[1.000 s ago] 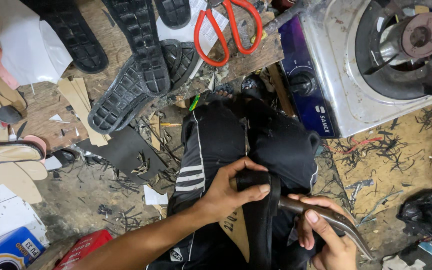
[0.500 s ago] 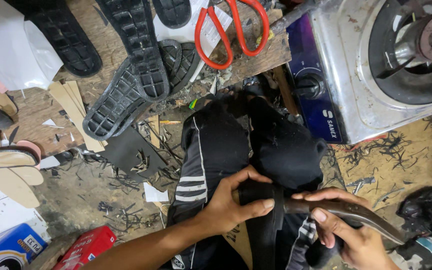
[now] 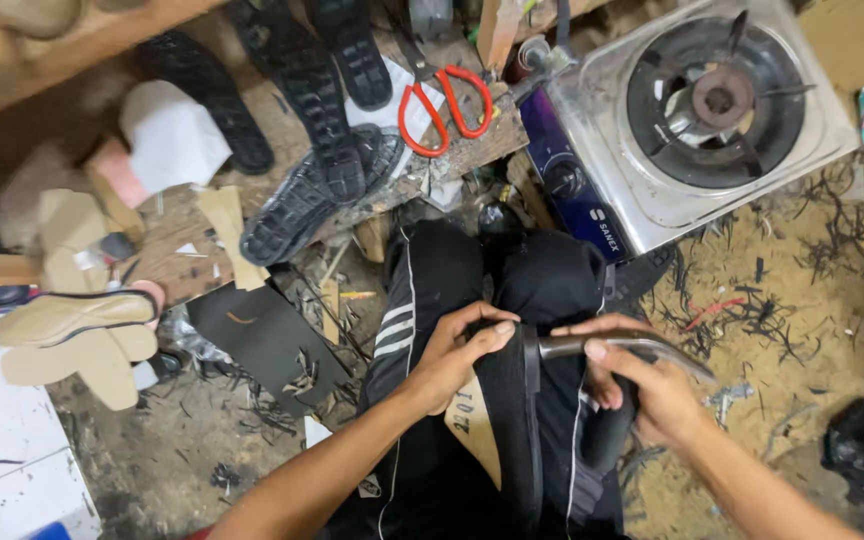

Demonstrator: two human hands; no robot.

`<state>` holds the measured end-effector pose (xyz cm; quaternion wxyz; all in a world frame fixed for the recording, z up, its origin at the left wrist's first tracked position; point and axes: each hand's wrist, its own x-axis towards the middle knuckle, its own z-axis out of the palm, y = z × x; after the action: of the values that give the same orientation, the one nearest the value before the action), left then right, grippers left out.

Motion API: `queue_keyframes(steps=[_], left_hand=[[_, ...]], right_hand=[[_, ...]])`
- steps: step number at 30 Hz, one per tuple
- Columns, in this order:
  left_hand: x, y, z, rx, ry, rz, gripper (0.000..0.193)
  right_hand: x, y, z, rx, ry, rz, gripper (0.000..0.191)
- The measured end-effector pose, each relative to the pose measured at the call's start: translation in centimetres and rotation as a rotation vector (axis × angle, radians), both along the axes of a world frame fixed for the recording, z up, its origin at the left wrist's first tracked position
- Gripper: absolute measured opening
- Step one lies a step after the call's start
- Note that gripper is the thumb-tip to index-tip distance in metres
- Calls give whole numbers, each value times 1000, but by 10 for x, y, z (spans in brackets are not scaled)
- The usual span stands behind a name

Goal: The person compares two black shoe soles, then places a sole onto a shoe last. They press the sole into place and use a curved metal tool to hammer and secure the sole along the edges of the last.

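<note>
A black shoe sole (image 3: 509, 420) stands on edge over my lap, with a tan insole face showing on its left side. My left hand (image 3: 457, 352) grips the sole's upper end, thumb and fingers wrapped around it. My right hand (image 3: 642, 385) holds a curved metal knife (image 3: 632, 348) by its dark handle, and the blade's tip touches the sole's top edge. Both hands rest above my legs in black trousers with white stripes (image 3: 422, 300).
A single-burner gas stove (image 3: 692, 110) sits at the upper right. Red-handled scissors (image 3: 442, 105) and several black soles (image 3: 302, 200) lie on a wooden board. Tan insoles (image 3: 77, 335) lie at left. Black rubber shavings litter the dirt floor (image 3: 792, 300).
The view has swung, so the stove and scissors now sit further left and lower. My hands keep their hold; the knife stays against the sole's top edge.
</note>
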<state>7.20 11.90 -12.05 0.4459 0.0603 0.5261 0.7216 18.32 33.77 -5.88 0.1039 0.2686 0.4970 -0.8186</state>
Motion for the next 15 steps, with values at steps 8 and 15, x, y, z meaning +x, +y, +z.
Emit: queue_keyframes(steps=[8, 15], left_hand=[[-10, -35, 126, 227, 894, 58, 18], [-18, -19, 169, 206, 978, 157, 5]], right_hand=[[48, -34, 44, -153, 547, -192, 29], [42, -49, 47, -151, 585, -243, 28]])
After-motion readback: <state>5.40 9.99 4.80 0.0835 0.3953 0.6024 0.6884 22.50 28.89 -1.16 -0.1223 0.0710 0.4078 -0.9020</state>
